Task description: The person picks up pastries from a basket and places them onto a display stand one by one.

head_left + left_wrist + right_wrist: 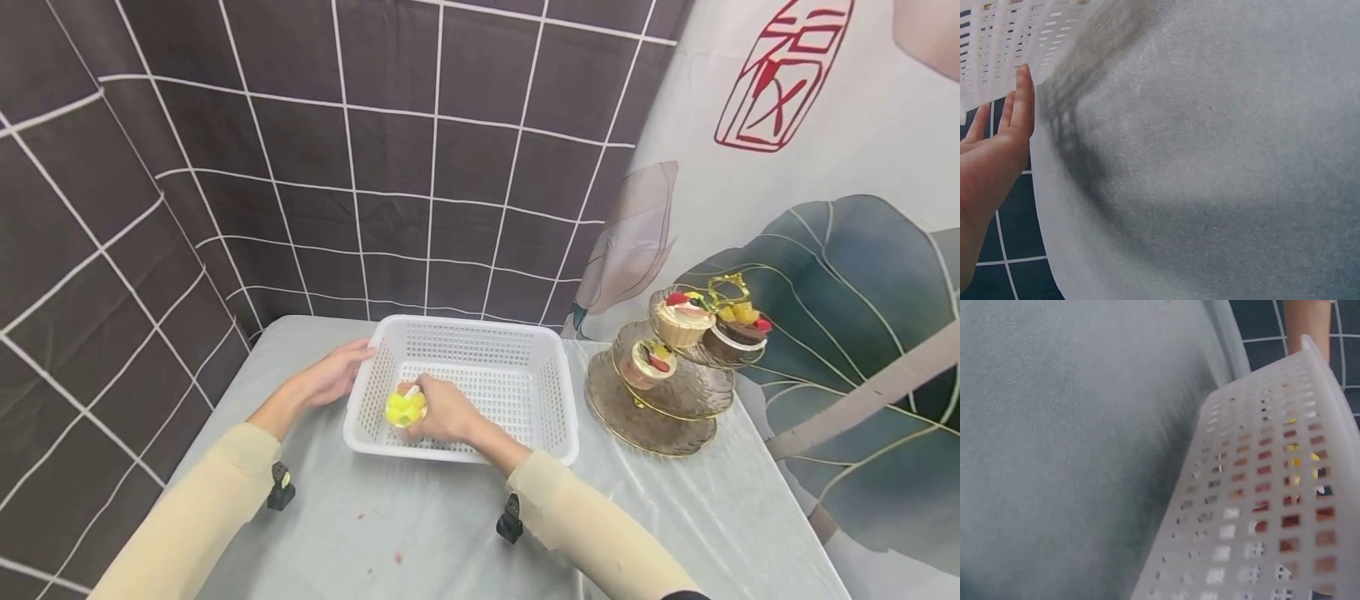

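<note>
A white plastic basket (480, 323) with perforated walls stands on the table. Inside it, toward the front left, my right hand (447, 410) grips a cupcake (405, 408) topped with yellow fruit pieces. Through the holes of the basket wall (1254, 487), the right wrist view shows bits of the yellow topping. My left hand (337, 375) is at the basket's left side, its fingertips right at the rim. Those fingers (1021, 103) look fairly straight in the left wrist view, beside the basket wall (1010, 50).
Right of the basket stands a tiered stand (611, 408) with smoky, gold-edged plates. Its top plate bears a cream cupcake (682, 323) and a chocolate cupcake (738, 327); another cupcake (647, 367) sits one tier lower. A grey cloth (322, 517) covers the table, with a dark gridded wall covering (390, 167) behind.
</note>
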Demonstrator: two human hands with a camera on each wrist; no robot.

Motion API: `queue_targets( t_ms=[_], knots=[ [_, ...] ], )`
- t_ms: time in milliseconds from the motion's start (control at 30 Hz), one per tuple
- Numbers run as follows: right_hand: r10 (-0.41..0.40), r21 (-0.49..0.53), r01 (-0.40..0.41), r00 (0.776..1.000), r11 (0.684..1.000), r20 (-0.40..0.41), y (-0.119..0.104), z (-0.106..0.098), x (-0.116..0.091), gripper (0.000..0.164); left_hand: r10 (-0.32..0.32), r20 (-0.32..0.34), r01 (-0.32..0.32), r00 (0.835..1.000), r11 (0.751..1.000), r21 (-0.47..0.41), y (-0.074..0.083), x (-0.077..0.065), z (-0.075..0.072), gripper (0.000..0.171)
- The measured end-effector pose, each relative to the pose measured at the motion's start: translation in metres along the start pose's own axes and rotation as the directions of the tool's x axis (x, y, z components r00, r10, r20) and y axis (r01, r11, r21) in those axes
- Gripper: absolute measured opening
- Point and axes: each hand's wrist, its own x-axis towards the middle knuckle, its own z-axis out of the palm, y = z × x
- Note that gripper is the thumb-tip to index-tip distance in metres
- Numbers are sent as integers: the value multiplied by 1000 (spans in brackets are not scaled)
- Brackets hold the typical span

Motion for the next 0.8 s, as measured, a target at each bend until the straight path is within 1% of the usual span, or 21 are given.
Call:
queue_targets(
  t_ms=[100,200,267,433,533,600,633,733,800],
  knots=[
    [-30,19,31,999,999,-25,4,-11,-11,78,0,5,0,1000,1000,1,-1,0,0,66],
    [-67,44,70,996,997,-64,10,-29,-27,80,2,6,-2,1000,1000,4,-1,0,-1,66],
    [-73,56,78,993,995,-93,15,-42,-38,81,2,5,-2,1000,1000,1,-1,1,-1,66],
    [-50,108,71,981,992,-189,32,-66,-63,81,-2,9,2,1000,1000,-9,-2,2,-2,66],
    [-39,114,69,967,991,-251,43,-77,-79,78,-4,12,4,1000,1000,-17,-3,2,-2,66],
    [-41,112,78,954,991,-298,50,-85,-92,76,-2,20,2,1000,1000,-16,-3,3,-2,67],
    [-46,106,85,943,991,-329,54,-90,-99,74,-2,20,2,1000,1000,-17,-3,3,-3,67],
    [-67,58,101,903,993,-424,65,-101,-119,72,7,31,-7,1000,1000,-13,-3,4,-3,68],
    [-83,19,106,873,994,-480,73,-110,-131,72,5,24,-4,1000,1000,-12,-2,5,-4,67]
  ],
)
